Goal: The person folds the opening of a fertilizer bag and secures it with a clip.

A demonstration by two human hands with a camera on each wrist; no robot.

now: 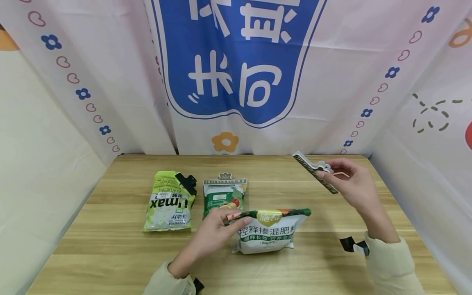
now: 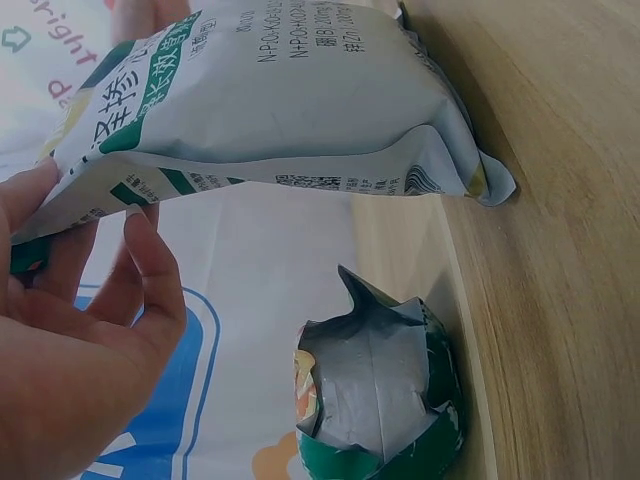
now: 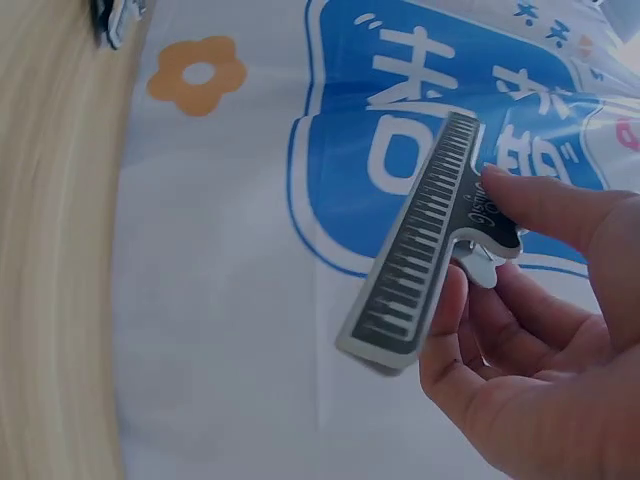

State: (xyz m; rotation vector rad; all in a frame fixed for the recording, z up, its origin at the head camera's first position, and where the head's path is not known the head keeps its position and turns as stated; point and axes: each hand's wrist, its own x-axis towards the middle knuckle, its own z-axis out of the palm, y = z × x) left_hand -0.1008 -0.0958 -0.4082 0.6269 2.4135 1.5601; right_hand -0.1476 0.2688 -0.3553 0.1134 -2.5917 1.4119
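Note:
My left hand [image 1: 217,229] pinches the folded top edge of a white fertilizer bag [image 1: 267,233] at its left end; the bag stands upright on the table. In the left wrist view, the thumb and fingers of that hand [image 2: 85,310] grip the bag's rim [image 2: 30,255]. My right hand [image 1: 355,184] is raised to the right of the bag and apart from it. It holds a long clip [image 1: 315,172] with a piano-key pattern by its handles. The right wrist view has the clip [image 3: 415,260] between thumb and fingers, its jaw looking closed.
Left on the wooden table [image 1: 99,250] lies a lime-green bag [image 1: 167,209] with a black clip [image 1: 187,183] at its top corner. Behind my left hand is a green-and-white packet [image 1: 223,194] with another piano-key clip [image 1: 225,180]. A printed cloth [image 1: 339,90] hangs along the back.

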